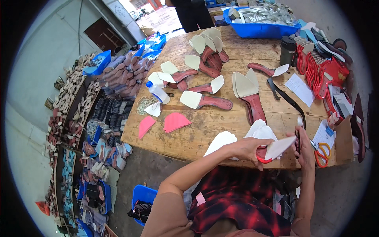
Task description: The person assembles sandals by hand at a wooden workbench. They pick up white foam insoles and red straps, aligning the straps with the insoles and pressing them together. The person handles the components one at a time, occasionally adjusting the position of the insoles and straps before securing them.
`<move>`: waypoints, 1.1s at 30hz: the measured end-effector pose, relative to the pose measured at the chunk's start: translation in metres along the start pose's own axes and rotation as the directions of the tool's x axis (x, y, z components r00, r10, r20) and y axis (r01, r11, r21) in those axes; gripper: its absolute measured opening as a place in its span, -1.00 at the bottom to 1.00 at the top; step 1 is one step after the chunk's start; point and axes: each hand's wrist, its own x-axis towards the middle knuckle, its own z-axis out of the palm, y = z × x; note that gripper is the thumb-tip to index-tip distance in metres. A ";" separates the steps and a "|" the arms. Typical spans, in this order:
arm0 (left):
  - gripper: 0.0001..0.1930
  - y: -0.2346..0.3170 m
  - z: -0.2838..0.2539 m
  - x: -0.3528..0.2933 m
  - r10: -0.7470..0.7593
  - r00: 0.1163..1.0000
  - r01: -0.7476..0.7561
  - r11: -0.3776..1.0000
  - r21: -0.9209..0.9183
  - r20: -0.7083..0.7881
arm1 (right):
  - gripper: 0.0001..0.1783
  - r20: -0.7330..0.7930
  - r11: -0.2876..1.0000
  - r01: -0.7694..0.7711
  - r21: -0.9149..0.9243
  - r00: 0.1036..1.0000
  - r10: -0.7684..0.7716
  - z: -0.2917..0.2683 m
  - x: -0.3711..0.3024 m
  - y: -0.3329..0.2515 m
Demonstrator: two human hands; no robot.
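Observation:
My left hand [248, 149] is closed on the heel end of a red shoe insole [279, 148] with a pale toe piece, held over the table's near edge. To its right, my right hand [306, 152] is closed on a slim dark tool [297, 141], its kind unclear; a small white tip shows above the fingers. The pale toe piece points toward the right hand. Beneath and beyond my left hand lie white cut pieces [260, 130], with another white stack [221, 142] to the left. Orange-handled scissors [323, 153] rest right of my right hand.
The wooden table [154, 126] carries several more insoles [215, 102], pink pieces [176, 122], a white bottle [158, 93] and a black strap [290, 100]. At the right are red insoles [316, 75] and a dark cup [288, 50]. A blue basin [260, 30] stands at the back.

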 end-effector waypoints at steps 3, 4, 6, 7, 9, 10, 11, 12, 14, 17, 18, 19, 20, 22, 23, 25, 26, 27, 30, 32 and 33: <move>0.07 -0.005 0.025 -0.012 -0.061 0.961 0.119 0.972 0.204 -0.271 | -0.39 0.059 0.998 0.051 -0.026 0.997 -0.049 0.061 -0.036 0.010; 0.05 -0.007 0.037 -0.015 -0.124 0.925 0.235 0.929 0.285 -0.360 | -0.32 0.080 0.995 0.077 -0.071 0.994 -0.071 0.076 -0.053 0.020; 0.03 -0.004 0.063 -0.026 0.052 0.862 0.188 0.891 0.413 -0.505 | -0.27 0.079 0.855 0.360 -0.374 0.930 -0.358 0.084 -0.065 0.055; 0.04 0.001 0.074 -0.034 0.072 0.851 0.111 0.943 0.313 -0.520 | -0.29 0.041 0.728 0.480 -0.490 0.846 -0.531 0.097 -0.067 0.068; -0.23 0.008 0.086 -0.045 0.182 0.704 -0.160 0.982 0.096 -0.686 | -0.42 -0.103 0.898 0.265 -0.350 0.943 -0.318 0.087 -0.073 0.066; -0.35 0.001 0.084 -0.052 -0.030 0.806 -0.131 0.965 -0.228 -0.591 | -0.48 -0.159 0.952 0.148 -0.268 0.968 -0.195 0.085 -0.078 0.063; -0.45 -0.009 0.079 -0.061 -0.202 0.883 -0.057 0.850 -0.523 -0.424 | -0.62 -0.145 0.955 0.163 -0.249 0.968 -0.203 0.088 -0.083 0.062; -0.53 -0.014 0.076 -0.065 -0.304 0.931 0.051 0.656 -0.753 -0.202 | -0.62 -0.140 0.958 0.170 -0.230 0.969 -0.206 0.090 -0.086 0.064; -0.63 -0.009 0.091 -0.066 -0.213 0.866 -0.062 0.851 -0.521 -0.451 | -0.61 -0.127 0.964 0.183 -0.191 0.970 -0.209 0.094 -0.089 0.072; -0.66 -0.004 0.105 -0.073 -0.051 0.814 -0.049 0.987 -0.155 -0.579 | -0.62 -0.160 0.965 0.161 -0.209 0.968 -0.196 0.099 -0.089 0.076; -0.65 -0.004 0.109 -0.079 -0.112 0.839 -0.038 0.964 -0.263 -0.532 | -0.62 -0.144 0.965 0.144 -0.219 0.973 -0.178 0.101 -0.089 0.076; -0.64 -0.004 0.111 -0.087 -0.166 0.863 -0.024 0.930 -0.368 -0.477 | -0.62 -0.110 0.953 0.123 -0.279 0.981 -0.159 0.100 -0.090 0.076; -0.63 -0.005 0.111 -0.096 -0.213 0.885 -0.006 0.884 -0.467 -0.415 | -0.62 -0.077 0.935 0.104 -0.338 0.988 -0.137 0.096 -0.092 0.076; -0.54 0.000 0.105 -0.113 -0.166 0.938 -0.081 0.749 -0.658 -0.304 | -0.61 -0.012 0.928 0.081 -0.363 0.996 -0.092 0.094 -0.092 0.075; -0.51 0.000 0.102 -0.118 -0.134 0.949 -0.119 0.688 -0.716 -0.286 | -0.59 0.020 0.941 0.071 -0.331 0.997 -0.068 0.093 -0.091 0.075; -0.47 -0.001 0.088 -0.124 -0.128 0.964 -0.111 0.600 -0.792 -0.232 | -0.56 0.079 0.960 0.056 -0.274 0.996 -0.036 0.101 -0.093 0.072; -0.51 -0.013 0.081 -0.115 -0.106 0.953 -0.107 0.760 -0.641 -0.285 | -0.54 0.100 0.967 0.055 -0.250 0.994 -0.031 0.112 -0.091 0.066; -0.53 -0.012 0.067 -0.106 -0.134 0.957 -0.021 0.853 -0.522 -0.259 | -0.52 0.120 0.971 0.058 -0.230 0.992 -0.031 0.121 -0.088 0.059; -0.53 0.002 0.046 -0.093 -0.150 0.967 0.104 0.970 -0.219 -0.206 | -0.49 0.147 0.986 0.075 -0.151 0.988 -0.052 0.136 -0.087 0.040; -0.51 0.005 0.048 -0.095 -0.077 0.972 0.040 0.985 -0.167 -0.220 | -0.50 0.184 0.975 0.049 -0.218 0.983 -0.008 0.125 -0.088 0.048; -0.49 0.004 0.053 -0.100 -0.007 0.968 -0.044 0.979 -0.198 -0.251 | -0.51 0.198 0.967 0.042 -0.253 0.980 0.010 0.117 -0.089 0.054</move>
